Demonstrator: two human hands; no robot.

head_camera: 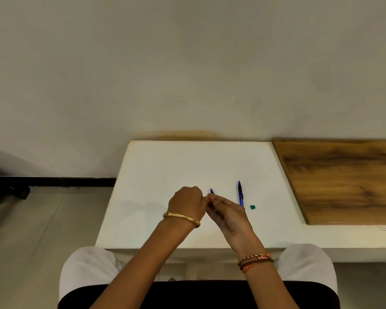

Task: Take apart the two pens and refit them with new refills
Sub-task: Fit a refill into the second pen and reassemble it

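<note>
A white rectangular worktop (165, 166) stands against a pale wall, with a brown wood-grain board (343, 181) lying on its right part, and a seated person's two bare forearms reach over its near edge. The left hand (186, 202), wearing a gold bangle at the wrist, is curled into a fist, and the right hand (228, 214), with braided orange and brown wristbands, meets it with fingertips pinched together; between them they hold a blue pen (212, 191), of which only the pointed tip shows above the fingers. The left grip looks clenched around the hidden barrel and the right grip pinches it near the tip, though the exact contact is covered by the fingers. A second blue and black pen (240, 194) lies flat on the worktop just beside the right hand, tip pointing away from the person. A small green square piece (252, 207) rests near that pen's near end. No loose refills can be made out. The likely step is twisting or pulling the held pen apart. The risks, as a judgement: a sudden release could send a small inner part flying onto the floor; the right wrist could nudge the lying pen so it rolls; and the tiny green piece could be brushed away unnoticed.
</note>
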